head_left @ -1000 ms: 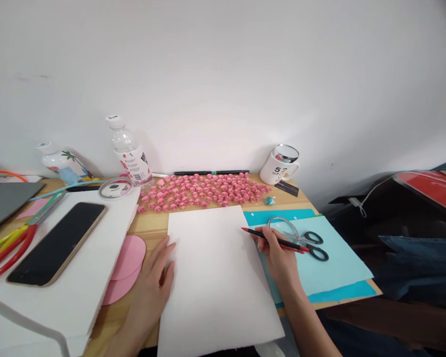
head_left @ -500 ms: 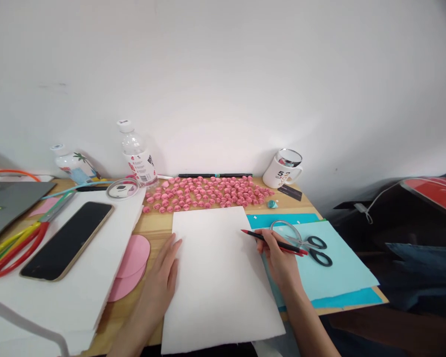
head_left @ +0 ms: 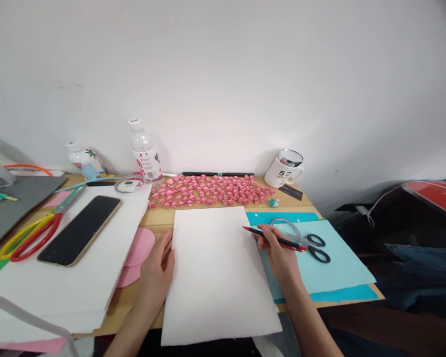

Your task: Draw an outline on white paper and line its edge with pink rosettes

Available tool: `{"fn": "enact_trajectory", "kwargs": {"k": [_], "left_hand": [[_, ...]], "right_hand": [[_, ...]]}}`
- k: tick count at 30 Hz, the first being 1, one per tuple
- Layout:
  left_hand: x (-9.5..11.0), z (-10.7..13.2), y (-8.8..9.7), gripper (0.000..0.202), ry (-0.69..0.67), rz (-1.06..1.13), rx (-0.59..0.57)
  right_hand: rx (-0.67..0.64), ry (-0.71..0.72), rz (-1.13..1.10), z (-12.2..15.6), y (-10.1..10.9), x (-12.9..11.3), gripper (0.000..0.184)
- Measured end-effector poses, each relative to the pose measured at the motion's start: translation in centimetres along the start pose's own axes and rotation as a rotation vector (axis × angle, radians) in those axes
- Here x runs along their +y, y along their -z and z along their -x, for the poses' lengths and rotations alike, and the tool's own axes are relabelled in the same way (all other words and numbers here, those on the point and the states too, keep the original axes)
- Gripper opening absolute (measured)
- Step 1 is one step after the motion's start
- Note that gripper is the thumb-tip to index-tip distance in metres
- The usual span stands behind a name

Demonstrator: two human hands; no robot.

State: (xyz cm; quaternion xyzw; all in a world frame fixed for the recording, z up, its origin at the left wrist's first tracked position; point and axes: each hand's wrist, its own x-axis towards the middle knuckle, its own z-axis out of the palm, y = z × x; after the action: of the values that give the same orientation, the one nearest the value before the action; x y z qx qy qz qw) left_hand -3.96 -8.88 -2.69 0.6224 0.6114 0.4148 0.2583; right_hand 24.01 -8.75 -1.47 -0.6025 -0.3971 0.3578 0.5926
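We see a plain white sheet (head_left: 215,277), a black pen (head_left: 288,243) with a red tip, pink rolls (head_left: 225,190), pink discs (head_left: 140,246), a pale aqua sheet (head_left: 342,267) and a deeper blue one (head_left: 345,293); our mug (head_left: 277,171) is white with dark lettering.

A bare left hand (head_left: 156,271), left of the frame's lower centre, and a bare right hand (head_left: 280,257), right of it, have slender fingers (head_left: 270,236) and slim, uncovered forearms (head_left: 309,317), while black clothing (head_left: 206,348) shows at the bottom middle edge.
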Motion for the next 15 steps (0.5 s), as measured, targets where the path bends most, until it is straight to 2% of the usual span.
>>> {"fn": "enact_trajectory", "kwargs": {"k": [2,5,7,9,11,12,15], "left_hand": [[0.2,0.0,0.1,0.041,0.019,-0.028,0.031],[1.0,-0.5,0.6,0.037,0.01,-0.115,0.105],[2.1,-1.6,1.0,0.034,-0.047,-0.142,0.109],[3.3,-3.1,1.4,0.032,-0.097,-0.179,0.102],[4.3,-5.0,1.5,0.026,-0.087,-0.229,0.011],[4.7,-6.0,1.6,0.024,-0.069,-0.26,-0.077],[5.1,-8.6,1.5,0.014,0.067,-0.361,-0.279]], "right_hand": [[-0.064,-0.004,0.04,-0.1,-0.3,-1.2,0.028],[-0.246,0.053,0.103,-0.7,-1.6,-3.3,0.027],[-0.351,0.105,0.124,-1.2,-3.0,-4.1,0.026],[-0.398,0.108,0.11,-1.8,-4.6,-4.2,0.025],[-0.413,0.054,0.042,-2.3,-6.2,-3.6,0.024],[-0.424,0.017,0.0,-2.5,-6.8,-3.2,0.024],[-0.481,-0.051,-0.056,-2.9,-8.0,-2.3,0.026]]}}
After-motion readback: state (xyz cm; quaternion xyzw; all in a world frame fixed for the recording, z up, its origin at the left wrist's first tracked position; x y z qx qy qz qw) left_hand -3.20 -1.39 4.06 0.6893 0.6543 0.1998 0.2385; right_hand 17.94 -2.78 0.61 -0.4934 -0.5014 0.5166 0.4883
